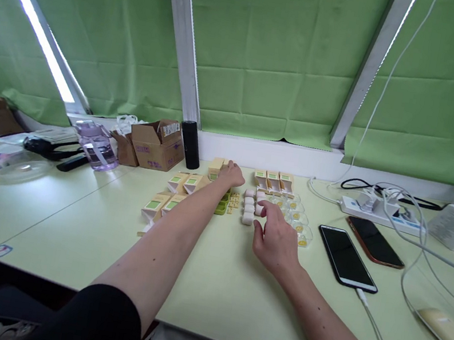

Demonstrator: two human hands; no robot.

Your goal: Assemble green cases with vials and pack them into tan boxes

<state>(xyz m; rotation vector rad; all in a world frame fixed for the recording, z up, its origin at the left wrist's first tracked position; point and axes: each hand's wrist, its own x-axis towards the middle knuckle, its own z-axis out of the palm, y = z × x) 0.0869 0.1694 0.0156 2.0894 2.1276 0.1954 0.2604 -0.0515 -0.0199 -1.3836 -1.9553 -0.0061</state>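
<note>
My left hand (232, 175) reaches to the back of the group of items, beside a small cream box (215, 167); its fingertips are partly hidden, so any hold is unclear. Below it, green trays (221, 207) show past my forearm, next to small yellow pieces (234, 201). My right hand (276, 237) hovers with thumb and index finger apart, nothing between them, near the white round-edged pieces (247, 218). Clear cups with yellow centres (303, 236) lie behind it. Open cream boxes stand at the back (272, 181) and at the left (154, 205).
Two phones (347, 257) (375, 241) and a power strip (391, 216) with loose cables lie on the right. A cardboard box (156, 149), a black cylinder (190, 145) and a purple bottle (97, 146) stand at the back left. A mouse (447, 333) sits far right.
</note>
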